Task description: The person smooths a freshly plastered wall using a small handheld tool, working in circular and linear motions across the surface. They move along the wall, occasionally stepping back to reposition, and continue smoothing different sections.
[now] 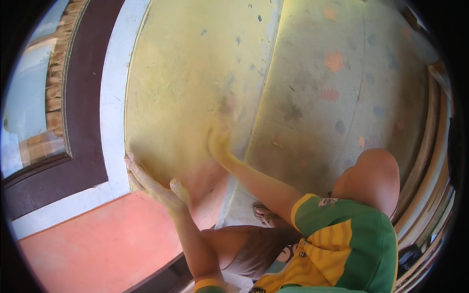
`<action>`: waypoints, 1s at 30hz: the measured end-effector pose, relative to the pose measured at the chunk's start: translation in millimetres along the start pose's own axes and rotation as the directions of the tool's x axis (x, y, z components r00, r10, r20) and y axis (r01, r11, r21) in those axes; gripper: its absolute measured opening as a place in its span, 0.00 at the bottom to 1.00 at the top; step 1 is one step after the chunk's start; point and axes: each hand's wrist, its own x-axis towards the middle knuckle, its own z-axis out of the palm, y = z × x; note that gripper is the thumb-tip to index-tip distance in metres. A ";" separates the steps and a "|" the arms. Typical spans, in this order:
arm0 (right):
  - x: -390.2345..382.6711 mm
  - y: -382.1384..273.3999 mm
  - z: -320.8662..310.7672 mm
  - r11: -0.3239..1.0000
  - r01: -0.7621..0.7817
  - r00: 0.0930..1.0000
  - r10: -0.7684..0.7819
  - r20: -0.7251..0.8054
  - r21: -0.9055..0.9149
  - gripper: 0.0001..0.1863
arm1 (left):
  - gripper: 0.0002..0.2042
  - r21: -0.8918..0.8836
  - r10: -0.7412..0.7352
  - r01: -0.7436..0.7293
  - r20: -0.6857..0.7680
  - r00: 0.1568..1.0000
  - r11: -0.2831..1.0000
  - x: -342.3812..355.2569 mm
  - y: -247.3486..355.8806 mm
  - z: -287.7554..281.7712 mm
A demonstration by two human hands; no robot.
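My left hand (pixel 154 184) reaches the wall near the white trim. Its fingers lie straight and close together, with the thumb raised apart, and I see nothing held in it. The wall (pixel 185 73) is pale yellow above a pink lower band (pixel 102 239). Farther along, by the wall's right-hand edge, my right hand (pixel 220 134) is smeared by motion. A pinkish blur shows beyond its fingers, and I cannot make out whether it holds anything. Yellowish dust seems to coat both hands and forearms.
A dark brown window frame (pixel 88 97) with a white border (pixel 115 93) stands at the left. Grey concrete floor (pixel 312 112) with orange, pink and dark marks lies to the right. Long boards or poles (pixel 425 161) line the far right. My bare foot (pixel 266 215) rests near the wall.
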 end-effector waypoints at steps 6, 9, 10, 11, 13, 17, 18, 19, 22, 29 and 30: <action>211.3 -31.6 18.4 0.893 0.444 0.872 -0.451 -0.190 -0.080 0.27 | 0.38 -0.013 0.022 -0.023 -0.041 0.999 1.000 16.2 11.1 -0.2; 251.6 34.6 4.0 0.987 0.137 0.964 -0.113 -0.241 0.085 0.28 | 0.38 -0.048 -0.034 0.033 -0.016 0.999 0.998 18.1 10.4 -10.8; 255.9 76.7 -8.1 0.998 0.027 0.972 -0.012 -0.236 0.063 0.28 | 0.38 -0.083 -0.048 0.047 -0.015 0.999 0.995 19.7 17.4 -2.7; 236.5 97.0 -11.1 0.997 -0.013 0.974 0.028 -0.226 0.070 0.29 | 0.38 -0.101 -0.071 0.071 -0.002 0.997 0.992 19.1 19.1 0.5; 165.8 105.0 -7.1 0.983 -0.179 0.966 0.181 -0.186 0.025 0.30 | 0.39 -0.138 -0.112 0.114 0.020 0.993 0.984 20.9 22.4 8.6; 59.3 -18.8 17.5 0.970 0.237 0.971 -0.237 0.007 -0.051 0.31 | 0.41 -0.169 -0.168 0.175 0.057 0.984 0.970 21.9 26.4 5.1; 59.0 -50.5 20.5 0.917 0.397 0.918 -0.396 0.027 -0.043 0.32 | 0.42 -0.183 -0.173 0.181 0.058 0.983 0.966 24.7 26.6 6.1; 67.4 -74.7 16.3 0.837 0.546 0.837 -0.544 0.048 -0.038 0.32 | 0.42 -0.207 -0.174 0.181 0.051 0.983 0.961 28.2 29.2 8.5; 166.4 -98.0 -3.3 0.785 0.618 0.778 -0.617 0.117 0.037 0.30 | 0.42 -0.258 -0.176 0.183 0.052 0.983 0.949 23.0 21.9 -6.6; 185.0 -86.5 3.1 0.942 0.327 0.939 -0.315 -0.135 0.073 0.28 | 0.42 -0.425 -0.191 0.181 0.019 0.981 0.887 27.6 38.9 -6.5; 142.5 -96.7 5.9 0.900 0.417 0.909 -0.408 -0.090 0.131 0.28 | 0.42 -0.415 -0.187 0.172 0.006 0.982 0.893 24.5 29.9 -9.0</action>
